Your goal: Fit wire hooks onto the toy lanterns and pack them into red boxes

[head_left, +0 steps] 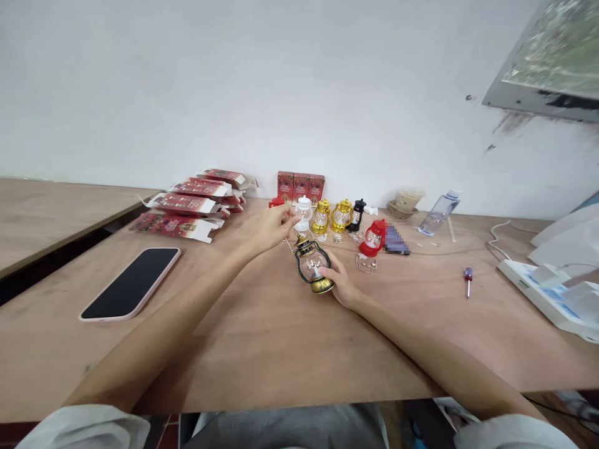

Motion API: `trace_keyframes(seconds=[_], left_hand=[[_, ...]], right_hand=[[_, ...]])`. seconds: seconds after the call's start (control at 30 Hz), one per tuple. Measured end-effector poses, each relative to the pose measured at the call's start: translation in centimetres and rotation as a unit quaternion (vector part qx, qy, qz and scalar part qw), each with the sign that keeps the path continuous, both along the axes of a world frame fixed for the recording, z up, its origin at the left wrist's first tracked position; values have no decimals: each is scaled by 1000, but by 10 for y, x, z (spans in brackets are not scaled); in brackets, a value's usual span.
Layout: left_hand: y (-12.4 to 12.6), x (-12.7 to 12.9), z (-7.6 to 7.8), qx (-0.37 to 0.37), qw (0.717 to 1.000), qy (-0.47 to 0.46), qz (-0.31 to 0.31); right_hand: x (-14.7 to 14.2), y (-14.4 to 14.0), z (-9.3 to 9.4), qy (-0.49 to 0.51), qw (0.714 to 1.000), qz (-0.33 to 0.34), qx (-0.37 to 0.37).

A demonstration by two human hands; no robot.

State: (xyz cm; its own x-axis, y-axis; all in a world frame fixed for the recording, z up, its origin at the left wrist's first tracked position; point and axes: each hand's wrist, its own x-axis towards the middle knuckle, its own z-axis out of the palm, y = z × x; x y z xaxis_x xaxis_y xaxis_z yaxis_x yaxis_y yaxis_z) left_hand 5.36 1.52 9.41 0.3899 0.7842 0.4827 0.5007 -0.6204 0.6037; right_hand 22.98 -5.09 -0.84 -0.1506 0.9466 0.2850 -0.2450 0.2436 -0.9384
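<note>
My right hand [340, 282] is wrapped round the lower part of a small black-and-gold lantern [312, 265], which leans to the left above the table. Its clear globe shows a white candle shape inside. Just above the lantern's top, my left hand [276, 226] is closed in a pinch on a thin wire handle [289, 246], much of which is hidden. Behind stand a white lantern [304, 213], two gold lanterns [321, 217] and a black lantern [357, 215]. A red lantern [372, 239] stands tilted to the right, with a bent wire [365, 264] before it.
Flattened red boxes [187, 202] are piled at left behind a phone [131, 284]. Upright red boxes [301, 186] stand by the wall. Rightward are a lidded cup [408, 199], a bottle [438, 212], a screwdriver [468, 280] and a power strip [547, 296].
</note>
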Motion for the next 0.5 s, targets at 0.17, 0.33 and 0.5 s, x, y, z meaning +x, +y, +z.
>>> trace_keyframes(seconds=[0.17, 0.33, 0.5], left_hand=[[-22, -5, 27, 174, 971, 161, -39], [-55, -4, 47, 187, 918, 325, -130], [-80, -6, 53, 44, 921, 321, -216]], right_hand=[[-5, -3, 3, -16, 1000, -13, 13], [-6, 0, 0, -11, 999, -16, 26], [-5, 2, -2, -16, 999, -31, 24]])
